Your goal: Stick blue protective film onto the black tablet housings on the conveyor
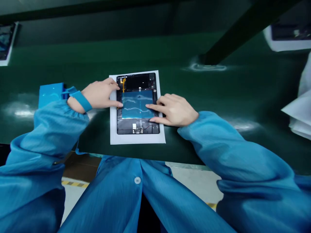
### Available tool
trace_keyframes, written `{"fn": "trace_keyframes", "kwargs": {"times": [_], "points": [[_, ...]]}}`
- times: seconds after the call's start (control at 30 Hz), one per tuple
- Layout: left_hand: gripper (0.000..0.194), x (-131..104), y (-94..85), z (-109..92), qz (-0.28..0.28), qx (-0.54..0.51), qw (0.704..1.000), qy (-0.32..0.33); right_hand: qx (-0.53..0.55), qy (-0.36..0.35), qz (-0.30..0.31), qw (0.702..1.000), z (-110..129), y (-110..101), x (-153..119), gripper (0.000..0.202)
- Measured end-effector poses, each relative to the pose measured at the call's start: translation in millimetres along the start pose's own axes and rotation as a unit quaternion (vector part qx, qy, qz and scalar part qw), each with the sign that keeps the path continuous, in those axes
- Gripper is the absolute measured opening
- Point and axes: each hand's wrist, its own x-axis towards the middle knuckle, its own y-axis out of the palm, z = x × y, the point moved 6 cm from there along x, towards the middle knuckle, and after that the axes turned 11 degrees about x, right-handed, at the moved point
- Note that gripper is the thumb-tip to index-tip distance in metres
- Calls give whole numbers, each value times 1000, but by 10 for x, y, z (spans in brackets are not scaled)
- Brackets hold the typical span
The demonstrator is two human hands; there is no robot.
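An opened tablet lies flat on a white sheet, its inside facing up. A blue film-covered rectangular part, which looks like a battery, fills its middle. On the left, my left hand has its thumb at the blue part's edge and its fingers on the tablet's upper left rim, thumb and fingers apart. From the right, my right hand lays an outstretched index finger on the blue part, with the thumb just below and the other fingers loosely bent. An orange flex cable shows at the tablet's upper left.
A blue box-like object sits beside my left wrist, which wears a blue strap. Other devices on white sheets lie at the far left and far right. A dark post rises from the green table; white sheets lie right.
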Motion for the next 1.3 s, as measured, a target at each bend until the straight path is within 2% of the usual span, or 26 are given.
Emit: {"fn": "trace_keyframes", "kwargs": {"times": [0.07,0.1,0.17,0.27,0.33,0.43,0.57,0.73,0.8,0.87,0.93,1.03,1.1,1.17,1.23,1.3], "points": [[57,174,-142,1,-6,6,999,-33,-3,47,-11,999,-102,0,118,69],[52,271,-197,-3,-19,6,999,-50,5,72,-20,997,-153,-2,170,66],[51,468,-260,-7,-59,4,994,-89,40,121,-43,991,-246,-7,243,59],[55,725,-242,17,-104,-3,985,-135,115,169,-101,974,-335,-31,257,51],[50,855,-186,43,-105,-16,985,-133,153,189,-142,960,-358,-53,210,47],[38,950,-136,62,-114,-48,990,-70,188,205,-171,945,-354,-65,121,41],[36,885,-115,66,-140,-71,988,9,210,210,-193,935,-339,-73,70,36],[37,738,-68,16,-131,-72,987,54,205,201,-187,939,-325,-52,74,38],[39,720,-59,28,-126,-63,989,40,201,200,-186,941,-320,-50,63,38],[42,734,-44,80,-118,-65,991,0,200,202,-186,941,-323,-50,50,37],[42,765,-4,102,-90,-73,993,-25,199,203,-189,940,-332,-54,39,37],[32,778,18,10,-62,-57,996,4,190,214,-207,935,-354,-78,17,40],[30,720,-49,-52,-80,-44,996,16,196,244,-232,921,-373,-116,-25,47],[31,603,-177,-52,-109,-43,993,2,239,294,-243,893,-376,-136,-89,56],[36,445,-344,19,-141,-43,989,-22,318,334,-206,863,-320,-97,-130,59],[43,280,-515,155,-173,-50,982,-51,409,337,-133,838,-189,-12,-116,56]]}}
